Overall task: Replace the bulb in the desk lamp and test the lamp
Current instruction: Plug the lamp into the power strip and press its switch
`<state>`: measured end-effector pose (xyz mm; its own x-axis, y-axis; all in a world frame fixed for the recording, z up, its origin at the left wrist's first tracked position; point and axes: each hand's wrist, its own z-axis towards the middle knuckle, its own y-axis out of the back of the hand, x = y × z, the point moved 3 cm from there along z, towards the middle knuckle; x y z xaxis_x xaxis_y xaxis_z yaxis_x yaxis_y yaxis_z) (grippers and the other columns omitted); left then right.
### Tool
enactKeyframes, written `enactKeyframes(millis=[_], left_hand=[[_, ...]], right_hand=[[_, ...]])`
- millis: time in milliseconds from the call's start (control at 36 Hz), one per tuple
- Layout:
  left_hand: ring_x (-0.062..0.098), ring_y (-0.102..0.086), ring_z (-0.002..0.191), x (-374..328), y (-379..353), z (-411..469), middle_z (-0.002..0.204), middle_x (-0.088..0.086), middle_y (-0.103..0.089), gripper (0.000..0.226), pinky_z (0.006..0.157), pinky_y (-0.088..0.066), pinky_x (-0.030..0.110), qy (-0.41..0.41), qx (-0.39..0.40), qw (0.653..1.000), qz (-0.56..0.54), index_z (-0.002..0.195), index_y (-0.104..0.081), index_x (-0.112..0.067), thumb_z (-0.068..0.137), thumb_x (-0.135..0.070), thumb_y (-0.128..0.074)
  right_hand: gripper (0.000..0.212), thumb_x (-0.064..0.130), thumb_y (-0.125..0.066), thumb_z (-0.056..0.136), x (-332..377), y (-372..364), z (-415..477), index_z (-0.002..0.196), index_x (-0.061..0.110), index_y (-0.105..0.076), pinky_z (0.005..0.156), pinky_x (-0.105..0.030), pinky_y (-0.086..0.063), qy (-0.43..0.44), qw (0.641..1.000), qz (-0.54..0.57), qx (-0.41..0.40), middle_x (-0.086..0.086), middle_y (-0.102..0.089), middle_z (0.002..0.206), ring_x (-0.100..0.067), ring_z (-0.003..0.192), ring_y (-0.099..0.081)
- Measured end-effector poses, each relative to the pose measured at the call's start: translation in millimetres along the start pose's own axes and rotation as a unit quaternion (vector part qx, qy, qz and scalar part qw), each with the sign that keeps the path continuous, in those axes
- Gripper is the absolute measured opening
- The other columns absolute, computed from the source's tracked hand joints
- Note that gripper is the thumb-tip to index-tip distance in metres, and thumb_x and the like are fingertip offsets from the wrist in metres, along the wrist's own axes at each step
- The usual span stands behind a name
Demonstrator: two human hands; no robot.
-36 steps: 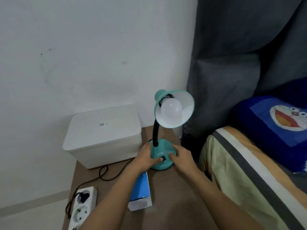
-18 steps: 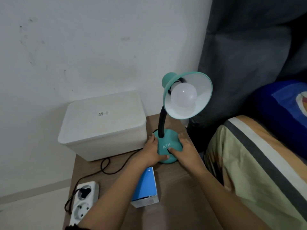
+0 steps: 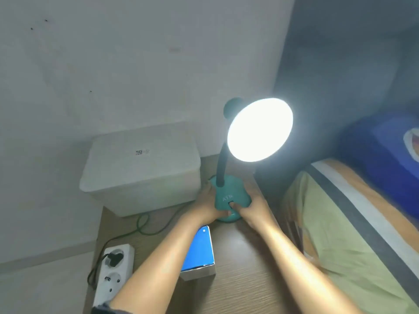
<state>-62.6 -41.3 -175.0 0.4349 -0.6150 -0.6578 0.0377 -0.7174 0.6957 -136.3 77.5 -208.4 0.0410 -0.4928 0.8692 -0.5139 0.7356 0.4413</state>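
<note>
the desk lamp (image 3: 231, 196) stands on the wooden table (image 3: 244, 279), its teal base at the table's far end and its shade (image 3: 259, 129) glowing so brightly that the bulb inside cannot be made out. the left hand (image 3: 209, 206) wraps the left side of the lamp base, fingers curled against it. the right hand (image 3: 251, 206) grips the base's right side, thumb pressed at the switch on the front. left of the lamp sits a white storage box (image 3: 140, 168). just in front of the lamp lies a blue bulb box (image 3: 198, 252), and farther left of that a power strip (image 3: 113, 270) with the cord (image 3: 140, 227) plugged in.
</note>
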Motion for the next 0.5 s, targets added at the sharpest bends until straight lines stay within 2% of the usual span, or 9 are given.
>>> enactKeyframes(millis=[56,111,167,250,333,444,500], left_hand=[[0.030,-0.043,0.129,2.4,-0.1,3.0,0.136,0.008,-0.048,0.085,0.108,-0.038,0.045,-0.018,-0.019,1.000,-0.014,0.130,-0.046,-0.019,0.054,-0.045,-0.072],[0.029,-0.041,0.129,0.8,1.2,0.7,0.137,0.009,-0.046,0.080,0.108,-0.037,0.042,-0.019,-0.019,1.000,0.008,0.131,-0.045,-0.018,0.060,-0.032,-0.078],[0.028,-0.039,0.131,-0.9,3.0,-0.5,0.139,0.009,-0.043,0.080,0.108,-0.035,0.041,-0.029,-0.024,0.999,0.009,0.133,-0.043,-0.018,0.062,-0.026,-0.079],[0.027,-0.039,0.130,-2.2,1.6,0.6,0.138,0.010,-0.044,0.083,0.108,-0.036,0.043,-0.038,-0.019,0.999,0.005,0.132,-0.043,-0.018,0.055,-0.033,-0.070],[0.028,-0.040,0.129,-2.2,0.9,1.6,0.137,0.012,-0.046,0.082,0.107,-0.036,0.043,-0.033,-0.010,0.999,0.022,0.131,-0.044,-0.016,0.054,-0.037,-0.065],[0.030,-0.039,0.129,-0.1,-0.2,3.0,0.138,0.013,-0.045,0.081,0.108,-0.035,0.043,-0.036,-0.011,0.999,0.025,0.132,-0.043,-0.015,0.058,-0.035,-0.071],[0.030,-0.037,0.131,1.8,-1.5,4.3,0.140,0.013,-0.042,0.083,0.109,-0.034,0.042,-0.033,-0.012,0.999,0.028,0.134,-0.041,-0.015,0.060,-0.033,-0.073]], right_hand=[[0.049,0.008,-0.074,0.075,3.0,1.2,-2.6,0.122,0.008,-0.059,0.066,-0.014,-0.039,0.008,1.000,-0.004,-0.005,-0.013,-0.066,0.118,-0.014,0.095,-0.057],[0.061,0.010,-0.075,0.074,6.5,2.5,-6.0,0.131,0.009,-0.052,0.088,-0.019,-0.042,0.016,1.000,-0.009,-0.012,-0.011,-0.059,0.129,-0.019,0.112,-0.057],[0.069,0.013,-0.077,0.073,8.9,3.4,-8.1,0.135,0.012,-0.047,0.100,-0.024,-0.039,0.028,0.999,-0.018,-0.018,-0.007,-0.053,0.135,-0.022,0.125,-0.050],[0.070,0.017,-0.077,0.073,11.2,4.4,-9.2,0.136,0.013,-0.048,0.104,-0.029,-0.039,0.032,0.999,-0.036,-0.015,-0.007,-0.052,0.135,-0.024,0.128,-0.048],[0.065,0.018,-0.075,0.075,11.0,4.8,-8.2,0.135,0.015,-0.048,0.097,-0.022,-0.037,0.033,0.998,-0.051,-0.013,-0.006,-0.053,0.135,-0.022,0.125,-0.050],[0.070,0.027,-0.072,0.078,12.0,2.8,-8.9,0.140,0.017,-0.042,0.108,-0.033,-0.037,0.053,0.995,-0.078,-0.012,-0.006,-0.048,0.143,-0.023,0.131,-0.045],[0.070,0.027,-0.073,0.078,11.1,1.5,-10.0,0.140,0.016,-0.043,0.109,-0.032,-0.036,0.048,0.996,-0.077,-0.027,-0.007,-0.047,0.144,-0.023,0.132,-0.044]])
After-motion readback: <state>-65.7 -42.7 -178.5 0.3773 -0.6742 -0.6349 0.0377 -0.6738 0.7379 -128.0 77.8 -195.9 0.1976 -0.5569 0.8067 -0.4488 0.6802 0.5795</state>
